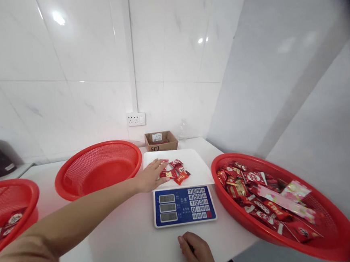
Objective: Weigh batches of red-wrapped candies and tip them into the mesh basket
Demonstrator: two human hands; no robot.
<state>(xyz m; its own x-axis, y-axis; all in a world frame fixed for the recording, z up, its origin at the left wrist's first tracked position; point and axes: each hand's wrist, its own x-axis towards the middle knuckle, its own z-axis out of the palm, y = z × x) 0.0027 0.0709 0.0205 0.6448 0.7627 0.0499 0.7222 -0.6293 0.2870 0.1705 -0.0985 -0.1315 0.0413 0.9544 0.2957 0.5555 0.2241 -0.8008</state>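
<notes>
My left hand (pixel 151 175) reaches out over the white pan of an electronic scale (pixel 196 167), fingers stretched flat and touching a small heap of red candy packets (pixel 176 172) lying there. My right hand (pixel 196 250) rests on the white counter near its front edge, just below the scale's blue keypad panel (pixel 183 205), with its fingers curled under. I see nothing held in it.
An empty red mesh basket (pixel 99 167) sits left of the scale. A red basket full of wrapped candies (pixel 277 203) stands at the right, partly over the counter edge. Another red basket (pixel 8 208) holds a few packets at far left. A cardboard box (pixel 161 141) stands by the wall.
</notes>
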